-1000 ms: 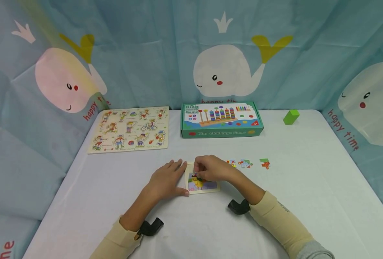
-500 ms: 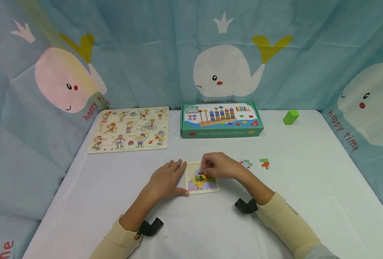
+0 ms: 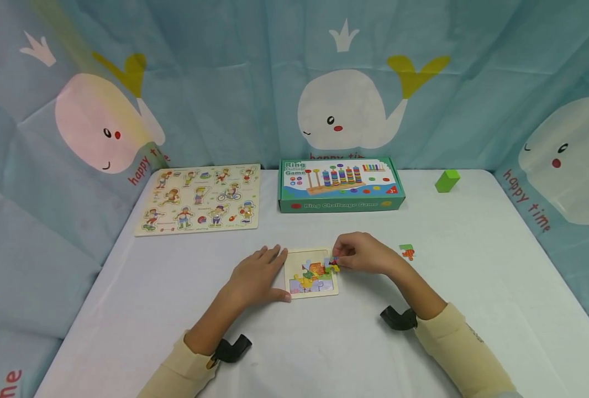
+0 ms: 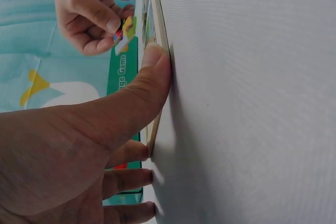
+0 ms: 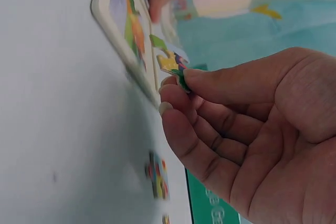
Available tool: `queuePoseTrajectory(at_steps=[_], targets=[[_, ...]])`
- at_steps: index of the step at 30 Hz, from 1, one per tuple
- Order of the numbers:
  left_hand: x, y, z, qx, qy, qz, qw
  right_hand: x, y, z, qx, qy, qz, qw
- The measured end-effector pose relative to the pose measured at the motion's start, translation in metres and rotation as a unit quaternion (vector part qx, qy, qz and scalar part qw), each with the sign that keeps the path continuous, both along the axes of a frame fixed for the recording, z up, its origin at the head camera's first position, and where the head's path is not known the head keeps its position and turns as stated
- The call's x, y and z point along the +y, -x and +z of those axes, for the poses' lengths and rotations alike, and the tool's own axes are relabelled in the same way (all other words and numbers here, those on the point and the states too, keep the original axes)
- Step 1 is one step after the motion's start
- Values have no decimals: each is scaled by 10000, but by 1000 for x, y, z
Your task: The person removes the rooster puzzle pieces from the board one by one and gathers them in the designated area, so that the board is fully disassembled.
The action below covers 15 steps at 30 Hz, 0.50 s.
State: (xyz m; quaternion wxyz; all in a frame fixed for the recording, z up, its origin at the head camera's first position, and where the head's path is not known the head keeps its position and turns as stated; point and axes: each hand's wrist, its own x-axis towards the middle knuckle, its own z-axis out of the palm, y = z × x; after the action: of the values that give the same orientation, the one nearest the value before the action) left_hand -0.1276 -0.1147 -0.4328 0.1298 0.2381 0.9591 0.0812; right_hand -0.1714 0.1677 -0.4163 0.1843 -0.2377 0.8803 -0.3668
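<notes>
My left hand (image 3: pixel 256 278) lies spread at the left edge of a small wooden jigsaw board (image 3: pixel 295 257). In the left wrist view, its thumb (image 4: pixel 153 56) presses on the board's near edge. Several pieces fill the lower part of the tray, and bare wood shows at the upper left. At the board's right edge, my right hand (image 3: pixel 363 253) pinches a jigsaw piece (image 3: pixel 334 264) between thumb and fingers. That piece (image 5: pixel 170 61), yellow, green and dark, is held tilted above the frame in the right wrist view.
A loose jigsaw piece (image 3: pixel 408 252) lies right of the board; another piece (image 5: pixel 157 176) shows in the right wrist view. Behind stand a wooden peg puzzle (image 3: pixel 200 202), a green Ring Challenge Game box (image 3: pixel 341 188) and a green block (image 3: pixel 447 181). A whale-print curtain (image 3: pixel 254 110) encloses the table.
My right hand has moved right, from over the board to its right edge, carrying the pinched jigsaw piece and uncovering an orange area of the picture. My left hand has stayed in place.
</notes>
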Motion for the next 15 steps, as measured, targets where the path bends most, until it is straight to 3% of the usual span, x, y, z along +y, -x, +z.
queuePoseTrajectory(at_steps=[6,15], targets=[[1,0,0,3,23,-10,10000,20,-1,0,-257,-153,-322,9990],[0,0,0,-19,70,10,10000,42,-1,-1,-733,-342,-365,9961]])
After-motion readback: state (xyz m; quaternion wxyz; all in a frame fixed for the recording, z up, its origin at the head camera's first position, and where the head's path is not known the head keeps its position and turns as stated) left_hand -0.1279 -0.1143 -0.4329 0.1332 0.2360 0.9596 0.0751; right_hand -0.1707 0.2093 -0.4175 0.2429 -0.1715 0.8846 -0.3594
